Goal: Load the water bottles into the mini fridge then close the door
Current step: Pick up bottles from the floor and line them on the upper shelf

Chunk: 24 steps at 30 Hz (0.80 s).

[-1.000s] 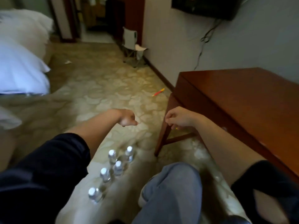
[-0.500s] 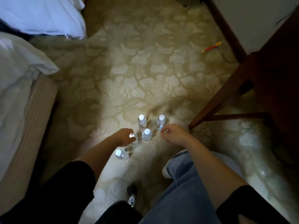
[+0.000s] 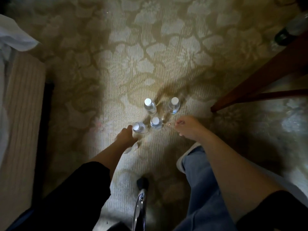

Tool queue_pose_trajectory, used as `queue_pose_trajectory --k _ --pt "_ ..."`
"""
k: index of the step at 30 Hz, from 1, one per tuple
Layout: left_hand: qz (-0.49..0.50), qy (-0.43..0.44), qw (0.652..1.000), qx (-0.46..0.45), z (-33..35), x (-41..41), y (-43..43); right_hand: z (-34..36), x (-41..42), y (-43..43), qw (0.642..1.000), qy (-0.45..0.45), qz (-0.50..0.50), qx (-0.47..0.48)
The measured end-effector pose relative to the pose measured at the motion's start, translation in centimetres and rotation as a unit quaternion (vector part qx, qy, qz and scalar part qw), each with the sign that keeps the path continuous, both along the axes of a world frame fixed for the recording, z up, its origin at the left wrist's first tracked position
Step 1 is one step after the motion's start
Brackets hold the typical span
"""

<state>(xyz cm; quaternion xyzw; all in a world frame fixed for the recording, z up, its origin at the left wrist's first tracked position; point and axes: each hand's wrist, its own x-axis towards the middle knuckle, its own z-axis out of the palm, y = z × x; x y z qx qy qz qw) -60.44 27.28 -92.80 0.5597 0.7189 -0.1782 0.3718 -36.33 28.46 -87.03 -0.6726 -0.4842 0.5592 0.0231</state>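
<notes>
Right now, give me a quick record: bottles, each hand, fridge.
bottles: four caps showing, upright on the carpet
fifth bottle: partly hidden under the left forearm
left hand: against the near-left bottle, grip unclear
right hand: loose, holds nothing, beside the bottles
fridge: not in view

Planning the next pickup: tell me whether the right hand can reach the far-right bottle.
Probably yes: the right hand is just short of the far-right bottle, only bare carpet between them.
</notes>
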Motion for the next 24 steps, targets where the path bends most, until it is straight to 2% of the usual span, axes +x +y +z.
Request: queue_pose_trajectory --k 13,18,24 --pt "0.029 0.08 0.994 0.064 -6.4 2.3 2.3 -3.4 0.6 2.3 1.0 0.024 -0.018 -0.002" --pt "-0.085 0.079 0.99 0.08 -4.7 1.4 2.8 -2.3 0.6 1.7 1.0 0.019 -0.012 -0.002" --pt "-0.235 0.021 0.967 0.096 2.2 -0.6 3.5 1.3 0.2 -0.5 1.0 0.014 0.022 0.012"
